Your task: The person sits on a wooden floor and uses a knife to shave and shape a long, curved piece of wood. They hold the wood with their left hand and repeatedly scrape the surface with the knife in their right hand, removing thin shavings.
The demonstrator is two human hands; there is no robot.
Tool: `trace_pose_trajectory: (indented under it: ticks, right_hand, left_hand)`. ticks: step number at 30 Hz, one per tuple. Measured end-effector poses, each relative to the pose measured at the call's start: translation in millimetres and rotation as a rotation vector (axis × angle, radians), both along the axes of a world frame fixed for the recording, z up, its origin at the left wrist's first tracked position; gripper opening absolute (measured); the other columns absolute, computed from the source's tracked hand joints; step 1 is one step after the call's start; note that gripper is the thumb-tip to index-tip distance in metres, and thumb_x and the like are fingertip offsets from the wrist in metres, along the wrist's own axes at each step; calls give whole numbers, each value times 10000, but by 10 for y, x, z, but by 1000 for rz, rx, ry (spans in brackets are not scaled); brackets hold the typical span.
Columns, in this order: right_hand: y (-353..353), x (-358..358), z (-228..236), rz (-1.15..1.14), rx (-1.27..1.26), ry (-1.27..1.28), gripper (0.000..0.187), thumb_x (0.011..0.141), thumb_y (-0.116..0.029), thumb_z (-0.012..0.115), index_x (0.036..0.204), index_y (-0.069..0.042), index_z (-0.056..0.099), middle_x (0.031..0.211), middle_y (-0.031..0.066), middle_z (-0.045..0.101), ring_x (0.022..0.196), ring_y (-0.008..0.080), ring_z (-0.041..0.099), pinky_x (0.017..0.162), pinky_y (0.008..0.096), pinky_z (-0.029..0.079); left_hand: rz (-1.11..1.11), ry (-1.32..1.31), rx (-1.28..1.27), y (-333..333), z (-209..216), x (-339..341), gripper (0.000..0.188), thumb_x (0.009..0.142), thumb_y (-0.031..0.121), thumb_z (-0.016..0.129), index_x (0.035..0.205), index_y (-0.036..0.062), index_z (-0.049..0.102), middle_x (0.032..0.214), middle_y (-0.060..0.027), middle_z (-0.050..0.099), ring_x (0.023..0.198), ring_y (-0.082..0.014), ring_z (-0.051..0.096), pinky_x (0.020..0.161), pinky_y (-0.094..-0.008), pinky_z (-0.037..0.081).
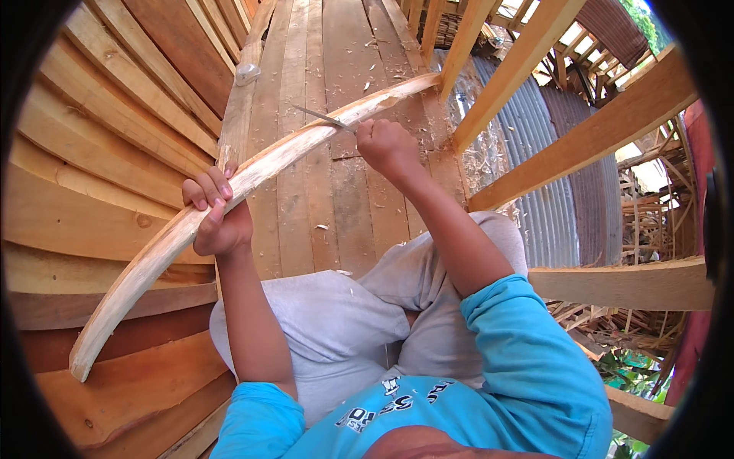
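Peeled wooden pole [284,151] spans 8 to 1 o'clock; looks stiff, fairly light, unlikely slippery or fragile; left hand [220,208], 9 o'clock: fingers wrapped round pole, suitable hold clear of knife [321,116]; right hand [387,148], 12 o'clock: fist closed, apparently round knife handle

Wall boards [92,210] rise to your left beside a plank floor [290,222] scattered with pale wood shavings [322,227], as a small clear plastic item [246,74] sits at the floor's left edge. Timber posts [520,73] stand to your right, with grey corrugated sheeting [539,168] beyond them. Farther out, you have wooden slats [646,229], a red panel [692,176] and, lower down, green leaves [631,371].
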State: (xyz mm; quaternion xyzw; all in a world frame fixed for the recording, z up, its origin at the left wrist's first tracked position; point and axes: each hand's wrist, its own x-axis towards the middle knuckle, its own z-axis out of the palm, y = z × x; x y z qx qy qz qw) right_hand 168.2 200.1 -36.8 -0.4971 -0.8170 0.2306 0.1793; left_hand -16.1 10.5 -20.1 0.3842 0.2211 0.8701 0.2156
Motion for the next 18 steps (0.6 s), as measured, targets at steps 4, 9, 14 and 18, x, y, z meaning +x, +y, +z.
trace_pose_trajectory:
  ticks: [4, 9, 14, 18]
  right_hand:
    - [-416, -213, 322, 100, -44, -31, 526, 952, -345, 354, 851, 40, 698, 886, 279, 678, 868, 456, 657, 846, 535, 504]
    - [430, 156, -222, -153, 22, 33, 539, 943, -360, 359, 853, 47, 700, 876, 281, 679, 891, 455, 660, 867, 520, 503]
    - [314, 199, -59, -106, -86, 22, 540, 947, -361, 344, 881, 34, 706, 913, 280, 682, 902, 460, 658, 866, 519, 509]
    - [-293, -179, 106, 47, -29, 18, 521, 943, -340, 350, 833, 24, 707, 858, 273, 681, 848, 467, 661, 821, 534, 521]
  left_hand:
    - [-32, 67, 31, -39, -20, -39, 289, 634, 81, 615, 748, 209, 383, 661, 54, 426, 737, -115, 466, 934, -353, 323]
    - [-13, 129, 11, -27, 107, 141, 302, 603, 103, 619, 741, 204, 370, 651, 47, 435, 709, -112, 462, 905, -347, 324]
    - [-39, 170, 21, 4, 132, 157, 317, 620, 113, 647, 740, 216, 372, 650, 56, 422, 728, -110, 460, 925, -346, 317]
    - [27, 74, 3, -106, 45, 45, 308, 614, 105, 640, 745, 200, 378, 664, 39, 443, 731, -116, 464, 934, -358, 326]
